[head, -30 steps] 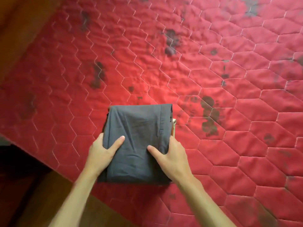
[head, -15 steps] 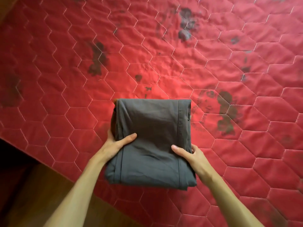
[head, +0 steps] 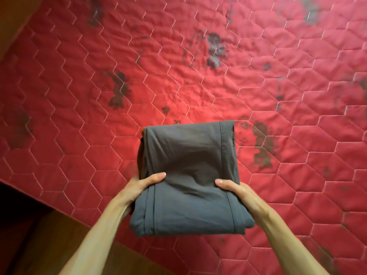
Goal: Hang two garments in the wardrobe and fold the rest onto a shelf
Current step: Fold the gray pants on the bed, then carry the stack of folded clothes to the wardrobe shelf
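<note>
Head view: the folded dark grey garment (head: pixel 190 175) is held in front of the person, above the red quilted bedspread (head: pixel 258 56). The left hand (head: pixel 139 187) grasps its left edge, thumb on top, fingers hidden underneath. The right hand (head: pixel 236 192) grasps its right edge the same way. A wooden floor (head: pixel 49 245) shows at lower left.

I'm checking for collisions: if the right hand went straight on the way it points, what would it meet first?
The folded grey garment, which the right hand grips; beyond lies the red quilted bedcover, depth unclear.
</note>
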